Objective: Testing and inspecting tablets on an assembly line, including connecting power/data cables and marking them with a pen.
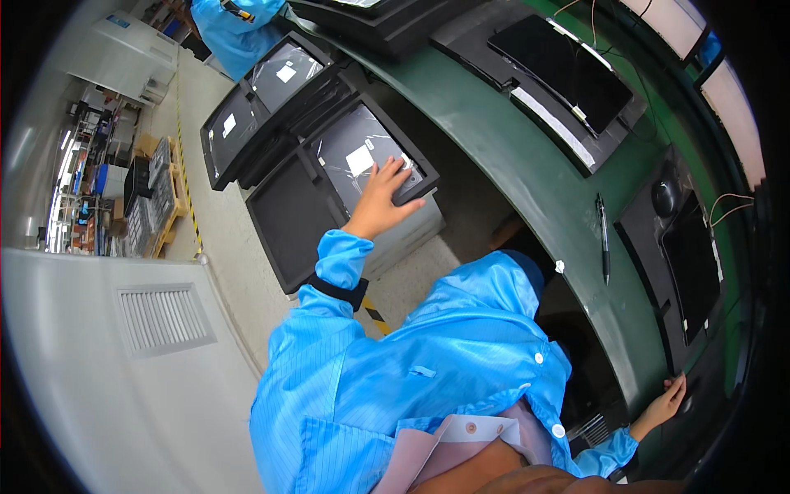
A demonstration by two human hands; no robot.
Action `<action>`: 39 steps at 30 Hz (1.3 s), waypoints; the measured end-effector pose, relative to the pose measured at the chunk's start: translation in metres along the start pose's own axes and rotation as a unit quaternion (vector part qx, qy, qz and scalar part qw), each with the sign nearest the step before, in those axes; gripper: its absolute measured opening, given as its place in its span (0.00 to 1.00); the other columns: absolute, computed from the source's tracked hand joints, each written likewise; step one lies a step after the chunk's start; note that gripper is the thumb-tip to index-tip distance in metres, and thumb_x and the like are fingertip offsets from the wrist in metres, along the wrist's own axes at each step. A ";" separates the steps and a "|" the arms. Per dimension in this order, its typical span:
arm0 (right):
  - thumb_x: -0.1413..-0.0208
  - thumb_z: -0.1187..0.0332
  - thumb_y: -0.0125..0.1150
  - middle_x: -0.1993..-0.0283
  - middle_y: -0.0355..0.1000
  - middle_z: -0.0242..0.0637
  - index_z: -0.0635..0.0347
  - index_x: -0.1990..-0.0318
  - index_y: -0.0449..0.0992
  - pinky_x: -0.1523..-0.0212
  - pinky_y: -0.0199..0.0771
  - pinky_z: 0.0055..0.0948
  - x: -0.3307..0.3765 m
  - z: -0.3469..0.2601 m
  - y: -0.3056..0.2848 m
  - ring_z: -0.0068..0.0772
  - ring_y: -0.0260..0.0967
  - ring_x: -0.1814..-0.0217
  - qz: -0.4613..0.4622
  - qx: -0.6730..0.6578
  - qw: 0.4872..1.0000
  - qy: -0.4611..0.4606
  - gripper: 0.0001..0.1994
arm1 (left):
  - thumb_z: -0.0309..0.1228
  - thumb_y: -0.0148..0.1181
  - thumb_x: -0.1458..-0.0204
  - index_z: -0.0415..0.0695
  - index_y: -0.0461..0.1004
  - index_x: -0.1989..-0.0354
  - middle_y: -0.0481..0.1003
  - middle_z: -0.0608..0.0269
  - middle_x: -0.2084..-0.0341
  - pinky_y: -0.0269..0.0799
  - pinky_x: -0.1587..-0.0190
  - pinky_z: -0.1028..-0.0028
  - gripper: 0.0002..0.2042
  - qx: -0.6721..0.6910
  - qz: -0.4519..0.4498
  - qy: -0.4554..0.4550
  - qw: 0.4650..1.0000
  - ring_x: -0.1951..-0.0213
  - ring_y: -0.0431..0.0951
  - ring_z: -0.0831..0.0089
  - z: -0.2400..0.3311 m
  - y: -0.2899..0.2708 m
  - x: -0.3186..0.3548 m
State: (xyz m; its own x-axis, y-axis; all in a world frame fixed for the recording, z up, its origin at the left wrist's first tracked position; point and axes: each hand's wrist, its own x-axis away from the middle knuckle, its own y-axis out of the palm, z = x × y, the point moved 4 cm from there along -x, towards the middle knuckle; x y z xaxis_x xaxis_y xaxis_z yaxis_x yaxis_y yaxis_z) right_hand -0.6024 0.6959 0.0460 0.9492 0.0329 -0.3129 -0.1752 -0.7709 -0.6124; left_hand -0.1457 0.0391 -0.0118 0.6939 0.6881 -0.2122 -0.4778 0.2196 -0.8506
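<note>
My left hand [383, 199] is stretched out with fingers spread over a black foam tray [284, 216]. Its fingertips reach the near end of a dark flat display panel [350, 156] under clear film with a white label. Whether they touch the panel I cannot tell. Far to the right, my right hand [661, 405] is at the green workbench's edge, fingers drawn together near the lower end of a black foam pad [654, 276]. What those fingers pinch, if anything, is hidden. On that pad lies a dark screen panel [691, 263] with a black computer mouse [665, 198] beside it.
Another foam tray [222, 148] with film-covered panels stands behind. On the green workbench [494, 156] are a pen [604, 239] and a larger black screen [564, 70] on a foam pad, with thin cables. A co-worker's blue sleeve [234, 37] shows at the top. A grey cabinet [115, 329] stands left.
</note>
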 end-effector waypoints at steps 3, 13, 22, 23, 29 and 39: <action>0.29 0.59 0.54 0.63 0.74 0.31 0.63 0.43 0.78 0.56 0.69 0.22 0.002 -0.004 0.000 0.21 0.68 0.63 -0.003 0.024 0.999 -0.024 0.18 | 0.34 0.70 0.50 0.34 0.73 0.42 0.65 0.42 0.34 0.54 0.27 0.52 0.27 -0.043 0.026 0.029 0.998 0.29 0.60 0.46 0.018 0.013 0.006; 0.29 0.59 0.55 0.59 0.77 0.31 0.65 0.45 0.78 0.57 0.70 0.23 0.003 -0.002 0.003 0.20 0.68 0.62 0.002 0.000 1.000 -0.009 0.18 | 0.21 0.68 0.53 0.40 0.76 0.47 0.77 0.51 0.48 0.71 0.42 0.59 0.22 -0.035 0.110 -0.033 0.993 0.43 0.75 0.51 0.040 0.016 0.012; 0.32 0.70 0.56 0.65 0.68 0.33 0.67 0.54 0.77 0.66 0.68 0.22 0.015 -0.056 0.006 0.20 0.68 0.69 0.046 -0.080 0.995 -0.023 0.09 | 0.17 0.61 0.55 0.42 0.68 0.35 0.74 0.50 0.49 0.69 0.45 0.55 0.32 -0.164 -0.066 0.053 0.983 0.50 0.72 0.48 0.096 0.003 -0.015; 0.33 0.71 0.56 0.65 0.69 0.34 0.67 0.54 0.77 0.66 0.68 0.23 0.016 -0.064 0.005 0.22 0.68 0.69 0.053 -0.077 0.995 -0.035 0.08 | 0.19 0.62 0.54 0.42 0.69 0.36 0.74 0.50 0.47 0.68 0.44 0.55 0.31 -0.186 -0.117 0.015 0.975 0.47 0.72 0.49 0.104 0.001 -0.014; 0.39 0.78 0.59 0.64 0.72 0.42 0.68 0.56 0.78 0.64 0.73 0.28 0.025 -0.117 -0.005 0.34 0.72 0.66 0.106 -0.020 0.978 -0.178 0.07 | 0.25 0.70 0.54 0.38 0.78 0.51 0.81 0.51 0.61 0.77 0.55 0.62 0.20 0.160 -0.027 0.184 0.969 0.59 0.81 0.51 0.251 -0.055 -0.009; 0.49 0.70 0.65 0.47 0.74 0.45 0.60 0.53 0.78 0.45 0.71 0.44 -0.060 -0.153 -0.009 0.52 0.70 0.43 0.021 0.173 0.938 -0.299 0.14 | 0.28 0.70 0.51 0.39 0.77 0.50 0.77 0.47 0.50 0.73 0.44 0.56 0.19 0.141 -0.194 0.555 0.796 0.47 0.76 0.48 0.412 0.029 -0.083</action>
State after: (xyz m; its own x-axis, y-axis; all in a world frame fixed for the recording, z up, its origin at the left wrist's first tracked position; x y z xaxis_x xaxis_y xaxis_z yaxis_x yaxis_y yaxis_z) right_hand -0.6177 0.6039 0.1809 0.6407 0.4378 -0.6308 -0.3820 -0.5309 -0.7565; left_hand -0.4398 0.2733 0.1792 0.7925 -0.4709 -0.3876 -0.1048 0.5209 -0.8471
